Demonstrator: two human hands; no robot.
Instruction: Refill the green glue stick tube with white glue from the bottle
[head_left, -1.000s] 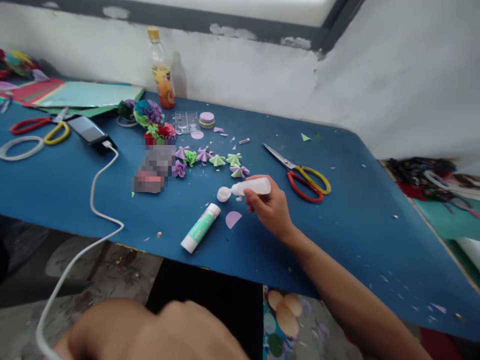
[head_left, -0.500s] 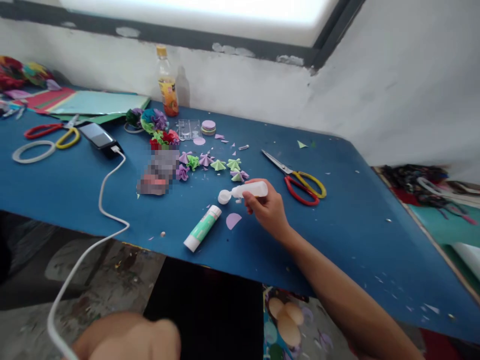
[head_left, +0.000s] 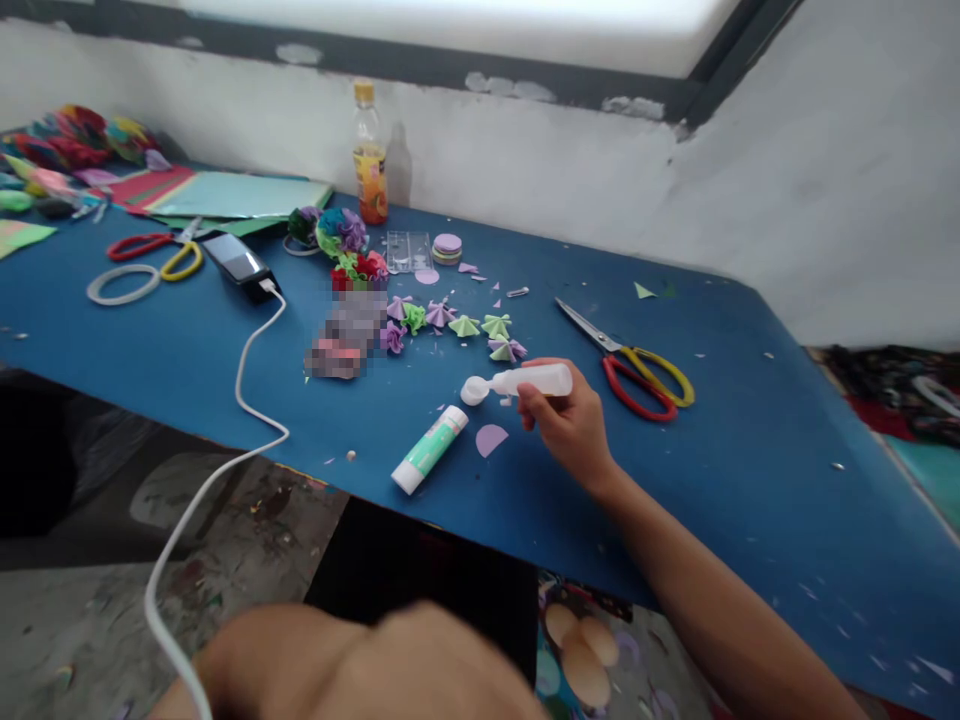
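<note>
My right hand (head_left: 574, 430) is closed round a small white squeeze bottle (head_left: 553, 380), held tilted with its nozzle pointing left into a little round white cap (head_left: 474, 391) on the blue table. Just below lies a flat lilac paper piece (head_left: 491, 440). To its left rests a green and white glue stick (head_left: 430, 450). Small folded lilac and green paper shapes (head_left: 464, 326) form a row behind the cap. Low in the view, close to the camera and blurred, is my left hand (head_left: 405, 665); its fingers cannot be made out.
Red and yellow scissors (head_left: 649, 385) lie to the right, another pair (head_left: 182, 260) at the left by a phone (head_left: 236, 262) on a white cable (head_left: 259, 420). A juice bottle (head_left: 370, 185) stands against the wall. Paper sheets (head_left: 240, 193) lie at the back left.
The view has shifted, so the table things appear further right. My left hand has moved right and up into view. My right hand keeps the bottle at the cap.
</note>
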